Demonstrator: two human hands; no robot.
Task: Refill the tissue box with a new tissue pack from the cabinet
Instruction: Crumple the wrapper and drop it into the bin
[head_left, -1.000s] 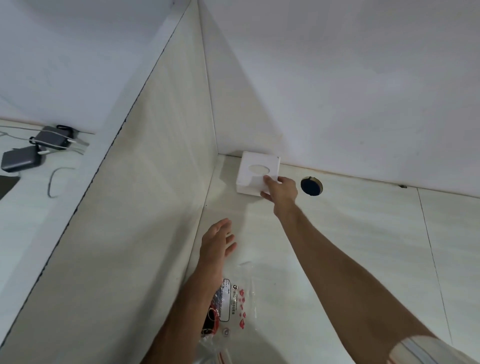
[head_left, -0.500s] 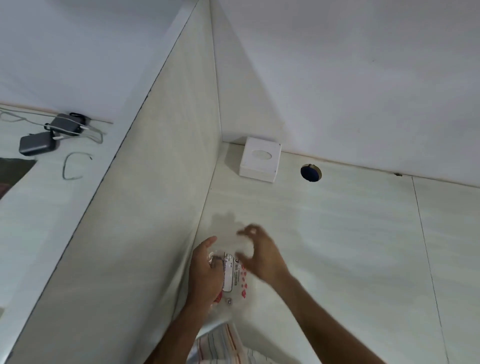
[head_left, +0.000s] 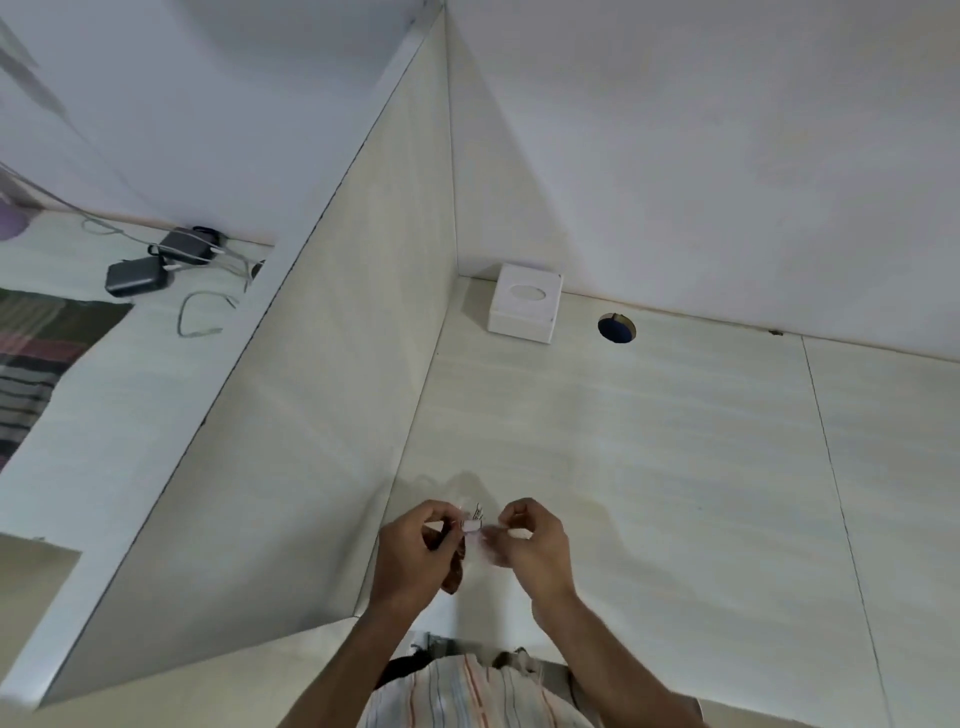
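1. Pale wood-grain desk (head_left: 649, 441), white wall behind, tall divider panel (head_left: 322, 389) on the left.
2. White tissue box (head_left: 524, 303) sits in the far corner, oval slot up; round cable hole (head_left: 616, 328) near it.
3. Beyond the divider: two dark adapters (head_left: 156, 265) with loose cables.
4. Left hand (head_left: 410, 556) and right hand (head_left: 530, 551), fingers pinched, grip the clear wrapper (head_left: 472, 530); its print is too blurred to read.

Head camera looks steeply down onto the desk (head_left: 649, 467).
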